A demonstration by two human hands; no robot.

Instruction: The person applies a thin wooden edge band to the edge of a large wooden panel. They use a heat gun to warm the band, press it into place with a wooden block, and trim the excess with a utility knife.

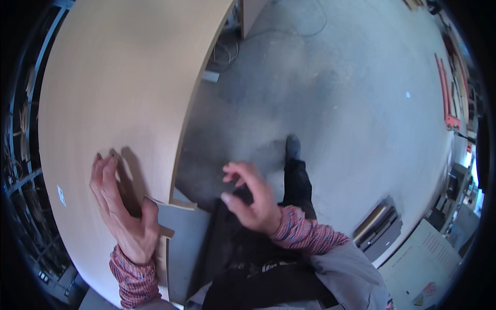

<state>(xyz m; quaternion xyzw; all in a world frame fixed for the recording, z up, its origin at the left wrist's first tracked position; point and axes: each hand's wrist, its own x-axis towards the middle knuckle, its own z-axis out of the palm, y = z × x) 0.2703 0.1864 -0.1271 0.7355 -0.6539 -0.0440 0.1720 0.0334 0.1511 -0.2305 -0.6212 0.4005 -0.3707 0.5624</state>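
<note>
On my feed the large wood-grain panel (129, 88) fills the left side, a small white label (61, 196) on its face. The left hand (123, 204) lies over it, fingers extended and thumb apart, near the panel's lower corner; I can't tell whether every fingertip presses down. The right hand (253, 199) hangs past the panel's edge, half curled with nothing between its fingers. The two hands are well apart and neither is clamped on anything. I see the panel in place and nothing being fastened; how much is done or left, I can't judge from this view. A grey board (186, 235) stands below the corner, close to the wearer's legs, and I'd count it the nearest obstacle. Ahead are a dark shoe (293, 148) and bare floor (351, 103); off right, a stack of dark boards (380, 227) and a whiteboard (423, 256).
</note>
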